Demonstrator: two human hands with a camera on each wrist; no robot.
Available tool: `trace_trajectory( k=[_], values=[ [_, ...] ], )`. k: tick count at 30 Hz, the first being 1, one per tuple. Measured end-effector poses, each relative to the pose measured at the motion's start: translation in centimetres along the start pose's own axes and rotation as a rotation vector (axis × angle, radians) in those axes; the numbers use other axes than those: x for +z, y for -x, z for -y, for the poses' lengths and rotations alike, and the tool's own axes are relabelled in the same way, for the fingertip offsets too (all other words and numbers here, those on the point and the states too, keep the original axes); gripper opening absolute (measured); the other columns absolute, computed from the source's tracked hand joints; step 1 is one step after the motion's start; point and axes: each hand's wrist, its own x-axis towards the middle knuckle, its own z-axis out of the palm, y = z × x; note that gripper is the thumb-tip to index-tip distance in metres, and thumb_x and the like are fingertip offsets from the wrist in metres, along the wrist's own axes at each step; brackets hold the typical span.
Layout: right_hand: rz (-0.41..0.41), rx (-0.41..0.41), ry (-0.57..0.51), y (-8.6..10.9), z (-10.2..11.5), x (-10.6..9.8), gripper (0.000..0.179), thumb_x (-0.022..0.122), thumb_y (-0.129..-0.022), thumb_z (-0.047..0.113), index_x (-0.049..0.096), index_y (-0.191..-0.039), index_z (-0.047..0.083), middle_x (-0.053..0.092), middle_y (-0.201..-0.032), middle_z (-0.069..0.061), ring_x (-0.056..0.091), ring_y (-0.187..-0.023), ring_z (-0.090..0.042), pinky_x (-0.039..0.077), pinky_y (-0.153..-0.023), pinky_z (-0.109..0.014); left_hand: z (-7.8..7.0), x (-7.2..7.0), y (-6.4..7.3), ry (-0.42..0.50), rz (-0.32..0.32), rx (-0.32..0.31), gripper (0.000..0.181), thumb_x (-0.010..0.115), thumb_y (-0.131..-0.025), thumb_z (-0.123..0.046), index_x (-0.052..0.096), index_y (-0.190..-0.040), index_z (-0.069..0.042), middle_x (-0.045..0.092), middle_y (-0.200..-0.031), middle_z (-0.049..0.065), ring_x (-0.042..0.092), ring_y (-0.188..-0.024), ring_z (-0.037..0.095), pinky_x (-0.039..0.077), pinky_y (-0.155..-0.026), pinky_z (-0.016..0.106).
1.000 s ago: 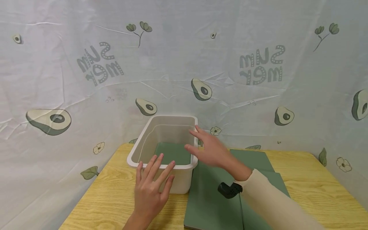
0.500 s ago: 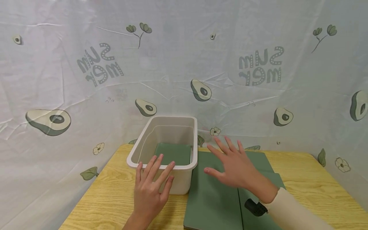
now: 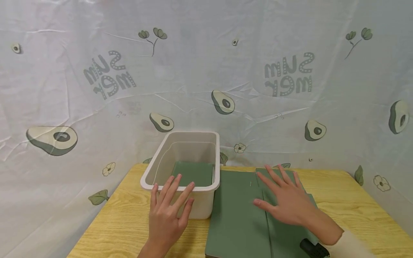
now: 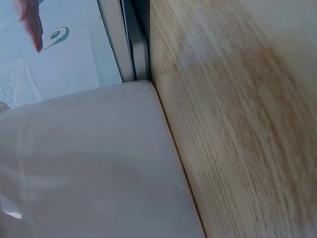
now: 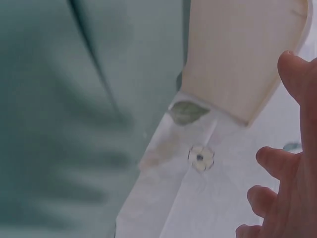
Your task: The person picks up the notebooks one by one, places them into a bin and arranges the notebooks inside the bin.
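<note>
A white plastic bin (image 3: 201, 204) stands on the table, with a green-covered book (image 3: 195, 171) lying flat inside. My left hand (image 3: 167, 218) is at the bin's near side, fingers straight and spread, fingertips at the front rim. To the right of the bin lie several green-covered books (image 3: 237, 215), side by side and partly overlapping. Over the right-hand books is my right hand (image 3: 290, 200), fingers spread and holding nothing; a shadow falls on the covers beneath it. The left wrist view shows page edges (image 4: 119, 39) beside the bin wall (image 4: 94, 158).
The table (image 3: 109, 222) has a yellow wood-grain top. Behind it and along its sides hangs a pale sheet (image 3: 193, 71) printed with avocados and flowers. The bin and books reach close to the table's back edge.
My right hand has moved from the bin's right rim rightward and toward me, to above the right-hand books. The left hand has stayed at the bin's front.
</note>
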Motion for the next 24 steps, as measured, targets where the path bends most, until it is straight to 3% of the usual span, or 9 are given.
trace_trajectory(
  k=[11, 19, 24],
  values=[
    [0.000, 0.099, -0.010, 3.4, -4.7, -1.1, 0.088, 0.060, -0.098, 0.069, 0.027, -0.170, 0.032, 0.021, -0.179, -0.011, 0.017, -0.162, -0.053, 0.007, -0.117, -0.084, -0.1, -0.1, 0.1, -0.007, 0.007, -0.001, 0.039, 0.050, -0.111, -0.044, 0.076, -0.133, -0.024, 0.070, -0.142, 0.017, 0.064, -0.131, 0.040, 0.011, -0.135, 0.045],
    [-0.011, 0.140, 0.007, 5.3, -7.1, -1.5, 0.092, 0.060, -0.099, 0.066, 0.015, -0.172, 0.033, 0.015, -0.180, -0.013, 0.013, -0.161, -0.056, -0.005, -0.117, -0.085, 0.0, 0.0, 0.1, -0.009, -0.006, 0.000, 0.039, 0.050, -0.111, -0.043, 0.076, -0.133, -0.025, 0.069, -0.142, 0.017, 0.064, -0.131, 0.040, 0.024, -0.129, 0.057],
    [-0.007, 0.155, -0.003, 5.9, -7.6, -1.4, 0.092, 0.062, -0.099, 0.065, 0.014, -0.172, 0.034, 0.014, -0.180, -0.015, 0.011, -0.160, -0.058, -0.004, -0.115, -0.087, 0.0, 0.0, 0.2, -0.007, 0.013, -0.003, 0.039, 0.049, -0.112, -0.043, 0.076, -0.133, -0.024, 0.069, -0.143, 0.018, 0.063, -0.132, 0.041, 0.015, -0.134, 0.050]
  ],
)
